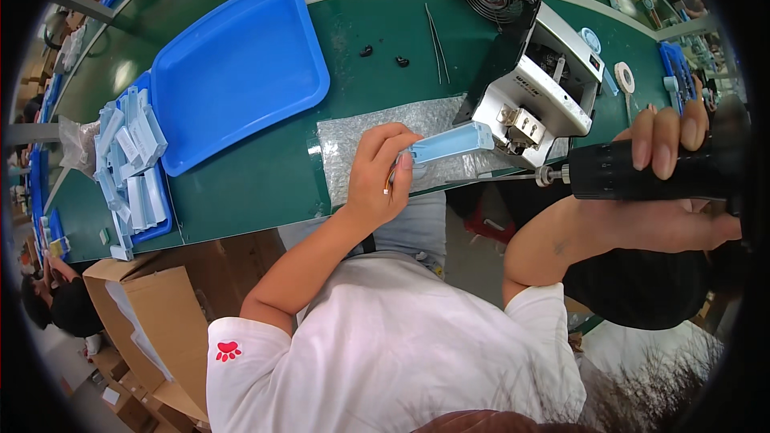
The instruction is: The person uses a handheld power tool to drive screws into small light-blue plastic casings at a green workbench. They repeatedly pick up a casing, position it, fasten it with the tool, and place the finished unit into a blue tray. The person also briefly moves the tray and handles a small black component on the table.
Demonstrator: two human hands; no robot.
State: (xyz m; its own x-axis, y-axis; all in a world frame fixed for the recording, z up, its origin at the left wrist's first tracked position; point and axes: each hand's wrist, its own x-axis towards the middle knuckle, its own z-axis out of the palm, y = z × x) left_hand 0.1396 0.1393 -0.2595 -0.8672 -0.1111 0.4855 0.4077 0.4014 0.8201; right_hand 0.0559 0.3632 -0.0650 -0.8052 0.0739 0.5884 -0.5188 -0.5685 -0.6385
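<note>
From here, the black driver [630, 179] fades rearward into darkness (the right hand [665, 149] covers some); two black bits [402, 61] are unidentifiably small.

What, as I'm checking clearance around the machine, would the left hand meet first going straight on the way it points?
Likely the white-and-black machine: the left hand points toward it, and the light-blue part it holds would arrive first. Whether part and machine touch is unclear from this view.
</note>
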